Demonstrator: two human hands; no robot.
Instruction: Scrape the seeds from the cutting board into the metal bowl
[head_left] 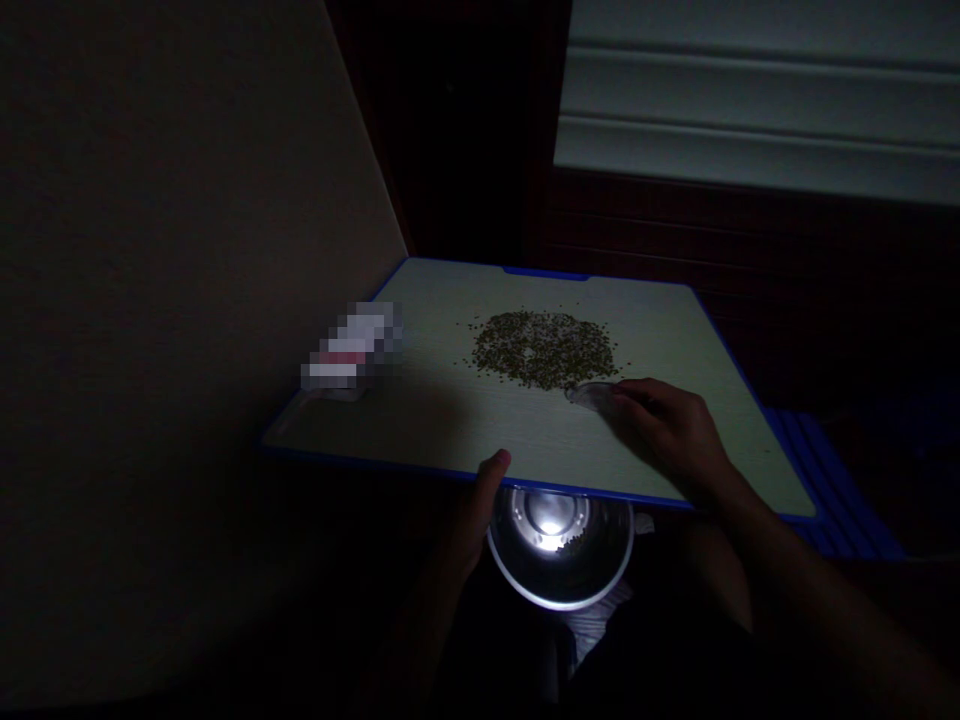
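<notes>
A loose patch of small greenish-brown seeds [544,347] lies spread over the pale, blue-edged tabletop [420,410]. My right hand [675,430] pinches a thin, see-through scoop-like piece [592,396], its tip at the near edge of the seeds. Its exact kind is hard to make out in the dim light. At the table's front edge, my left hand [480,510] has its thumb on top; the other fingers are hidden below. Just under that edge, beside my left hand, a shiny metal pot [559,603] holds a few seeds near its bottom.
A white and red packet [349,350], partly blurred out, stands at the tabletop's left side against a wall [225,200]. Blue slats [832,490] show at the right. My legs are beneath the table. The surroundings are very dark.
</notes>
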